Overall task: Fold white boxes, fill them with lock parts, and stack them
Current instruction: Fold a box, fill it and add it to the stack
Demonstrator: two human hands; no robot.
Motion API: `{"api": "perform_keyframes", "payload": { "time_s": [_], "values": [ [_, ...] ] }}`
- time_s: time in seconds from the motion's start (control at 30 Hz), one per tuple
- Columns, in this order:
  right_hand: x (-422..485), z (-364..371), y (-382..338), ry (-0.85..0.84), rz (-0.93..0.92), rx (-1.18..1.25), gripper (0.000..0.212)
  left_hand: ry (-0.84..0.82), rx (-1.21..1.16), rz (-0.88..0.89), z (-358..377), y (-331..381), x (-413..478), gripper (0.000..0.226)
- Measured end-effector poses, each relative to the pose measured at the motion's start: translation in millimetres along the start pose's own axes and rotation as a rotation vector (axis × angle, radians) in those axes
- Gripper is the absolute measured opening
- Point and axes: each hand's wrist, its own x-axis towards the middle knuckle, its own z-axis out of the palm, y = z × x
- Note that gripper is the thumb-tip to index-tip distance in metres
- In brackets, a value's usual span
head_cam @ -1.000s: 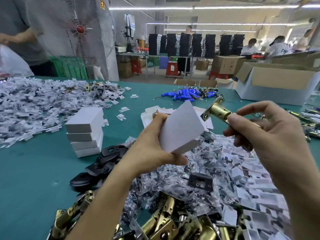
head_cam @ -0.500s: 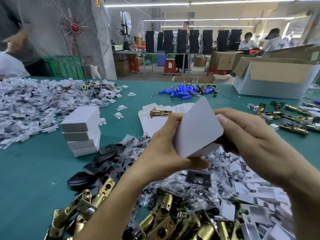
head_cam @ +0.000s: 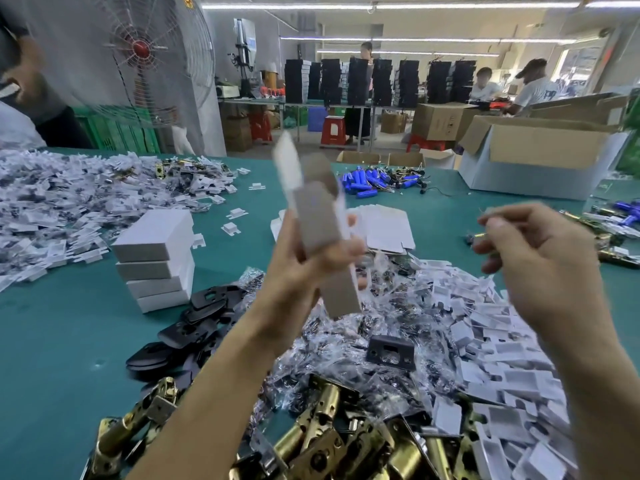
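Note:
My left hand [head_cam: 298,268] grips a white box [head_cam: 318,230] and holds it upright and edge-on over the table, its top flap standing open and blurred. My right hand [head_cam: 540,265] hovers to the right of the box, apart from it, with loosely curled, motion-blurred fingers and nothing plainly in them. A stack of several closed white boxes [head_cam: 156,261] stands on the green table [head_cam: 52,341] at the left. Flat box blanks [head_cam: 388,226] lie behind my hands. Brass latches [head_cam: 329,445] are heaped at the near edge.
Black plates [head_cam: 194,323] and bagged small parts [head_cam: 346,358] lie under my arms, with white card inserts [head_cam: 502,358] piled at the right and more at the far left [head_cam: 52,202]. Blue cells [head_cam: 367,181], an open carton [head_cam: 540,157] and a fan [head_cam: 145,53] stand farther back.
The brass latch my right hand held is out of sight. The right hand has pulled away to the right, and the left hand has turned the box upright and edge-on.

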Motion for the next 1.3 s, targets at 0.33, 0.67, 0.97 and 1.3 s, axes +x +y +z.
{"api": "perform_keyframes", "payload": {
  "time_s": [0.33,0.67,0.97,1.3],
  "values": [
    [-13,19,76,-0.475,0.363,-0.795,0.044,0.083,-0.112,0.17,-9,8,3,0.094],
    [2,43,84,-0.545,0.359,-0.993,0.058,0.35,-0.124,0.214,-13,7,5,0.023],
    [27,54,86,-0.719,0.223,-1.13,0.049,0.31,0.017,0.233,-12,2,5,0.027],
    [34,48,73,-0.49,0.172,-0.83,0.039,0.034,0.149,0.04,-8,2,0,0.033]
  ]
}}
